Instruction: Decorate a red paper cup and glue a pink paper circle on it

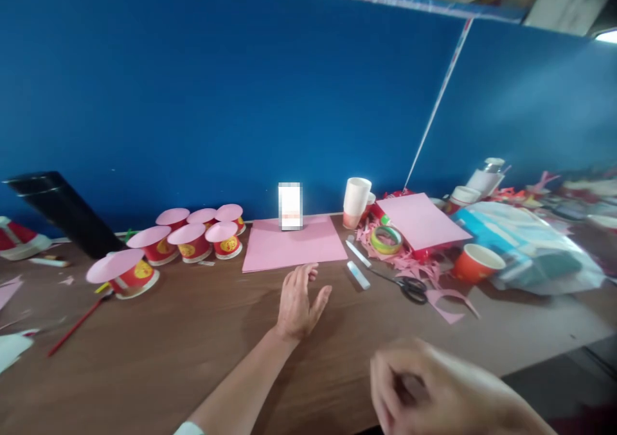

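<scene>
My left hand [299, 303] is over the brown table, palm down, fingers stretched forward and thumb apart, with nothing in it. Just beyond its fingertips lies a stack of pink paper sheets [296, 248]. My right hand [409, 380], nearer to me on the right, is smeared by motion. Its fingers look curled around a dark gap, and I cannot make out whether anything is inside. Between the hands and the clutter on the right are a glue stick [358, 275], a white pen-like stick [358, 253] and black-handled scissors [412, 289].
Several red cups topped with pink paper discs [187, 234] stand left, near a red brush [80, 326] and a tilted black cylinder [65, 213]. On the right are stacked white cups [357, 198], tape rolls [385, 239], an orange cup [478, 263] and a plastic bag [530, 248]. A blue partition [289, 88] rises behind.
</scene>
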The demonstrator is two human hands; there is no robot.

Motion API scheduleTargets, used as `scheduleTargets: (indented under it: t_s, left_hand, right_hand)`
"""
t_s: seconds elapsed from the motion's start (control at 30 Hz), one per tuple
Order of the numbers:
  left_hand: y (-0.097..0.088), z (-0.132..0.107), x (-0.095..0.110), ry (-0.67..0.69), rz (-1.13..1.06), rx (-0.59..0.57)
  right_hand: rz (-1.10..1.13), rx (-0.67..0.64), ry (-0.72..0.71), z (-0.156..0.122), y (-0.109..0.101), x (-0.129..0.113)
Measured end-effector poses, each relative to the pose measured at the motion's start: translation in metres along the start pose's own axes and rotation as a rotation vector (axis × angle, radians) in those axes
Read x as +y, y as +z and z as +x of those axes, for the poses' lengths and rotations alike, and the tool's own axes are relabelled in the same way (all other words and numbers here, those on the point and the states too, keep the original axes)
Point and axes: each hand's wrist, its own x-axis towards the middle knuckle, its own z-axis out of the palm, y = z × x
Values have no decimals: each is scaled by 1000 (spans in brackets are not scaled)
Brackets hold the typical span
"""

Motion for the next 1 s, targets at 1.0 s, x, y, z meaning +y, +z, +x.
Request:
scheduleTargets:
  t_s: [1.0]
  left_hand:
    - [7,3,-11,-103,-24,-104]
  right_hand:
    - [-799,1051,336,113,-103,105]
